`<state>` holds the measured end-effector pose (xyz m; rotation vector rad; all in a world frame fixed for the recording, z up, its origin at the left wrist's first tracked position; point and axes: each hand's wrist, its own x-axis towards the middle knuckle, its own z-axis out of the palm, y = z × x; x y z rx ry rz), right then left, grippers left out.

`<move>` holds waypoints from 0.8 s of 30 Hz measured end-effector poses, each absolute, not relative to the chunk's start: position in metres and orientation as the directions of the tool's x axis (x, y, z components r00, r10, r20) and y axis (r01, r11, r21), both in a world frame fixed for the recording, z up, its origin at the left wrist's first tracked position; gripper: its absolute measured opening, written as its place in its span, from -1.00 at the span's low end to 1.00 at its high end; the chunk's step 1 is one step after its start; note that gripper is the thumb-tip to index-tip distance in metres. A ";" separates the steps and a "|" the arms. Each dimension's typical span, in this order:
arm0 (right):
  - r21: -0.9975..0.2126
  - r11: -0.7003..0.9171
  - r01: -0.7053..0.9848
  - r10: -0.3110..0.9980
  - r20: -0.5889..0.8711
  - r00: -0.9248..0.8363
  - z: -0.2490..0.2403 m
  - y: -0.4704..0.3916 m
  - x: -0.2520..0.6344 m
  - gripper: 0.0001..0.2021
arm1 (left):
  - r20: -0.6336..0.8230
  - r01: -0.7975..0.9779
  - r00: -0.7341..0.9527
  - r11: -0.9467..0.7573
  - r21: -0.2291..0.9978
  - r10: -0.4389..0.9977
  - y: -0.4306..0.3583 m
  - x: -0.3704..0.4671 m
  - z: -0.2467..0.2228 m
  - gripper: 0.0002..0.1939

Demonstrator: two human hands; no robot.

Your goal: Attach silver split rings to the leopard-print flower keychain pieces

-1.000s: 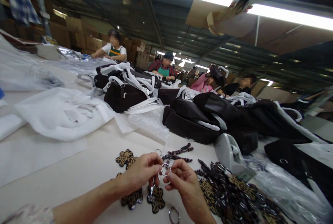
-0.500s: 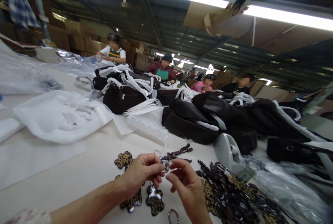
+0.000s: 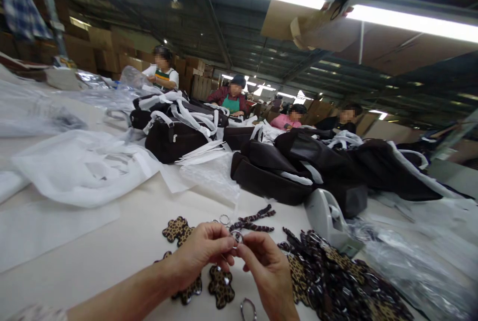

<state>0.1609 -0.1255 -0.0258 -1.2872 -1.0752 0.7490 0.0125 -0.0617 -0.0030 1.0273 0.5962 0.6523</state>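
Between my fingertips is a small silver metal ring [image 3: 236, 236]. My left hand [image 3: 207, 251] pinches its left side, and my right hand [image 3: 263, 261] closes thumb and forefinger on its right side. Under and beside my left hand lie several leopard-print, bear-shaped charms, one charm [image 3: 221, 286] just below the fingers and another charm [image 3: 175, 229] farther left. Dark braided straps [image 3: 257, 221] with a loose ring [image 3: 224, 219] rest just beyond my hands. Below my right hand sits an oval metal clasp [image 3: 248, 308]. Whether anything hangs from the held ring is hidden.
To the right is a heap of charms and dark straps [image 3: 336, 276]. Behind it stands a grey tape dispenser-like device [image 3: 326, 216]. Dark bags [image 3: 272, 171] with white-wrapped handles line the table's far side. White plastic wrapping [image 3: 85, 166] lies left. Several people work beyond.
My right thumb and forefinger have come in from slightly apart and now meet the ring. My left hand keeps its pinch. The view has shifted slightly.
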 end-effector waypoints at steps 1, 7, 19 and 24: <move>-0.979 0.170 0.109 0.914 0.198 0.353 -0.025 -0.126 0.161 -0.78 | -0.108 -0.197 0.658 0.309 0.931 0.745 -0.061 0.012 -0.002 -0.63; -0.947 0.220 0.233 0.910 0.285 0.300 -0.019 -0.129 0.160 -0.83 | -0.095 -0.097 0.604 0.191 0.977 0.791 -0.060 0.013 0.001 -0.69; -0.819 0.348 0.456 0.893 0.438 0.105 -0.021 -0.134 0.156 -0.88 | -0.239 -0.159 0.547 0.379 0.911 0.803 -0.065 0.018 -0.008 -0.57; -0.941 0.224 0.252 0.961 0.256 0.104 -0.021 -0.132 0.156 -0.93 | -0.293 -0.105 0.668 0.477 0.873 0.684 -0.059 0.011 -0.011 -0.58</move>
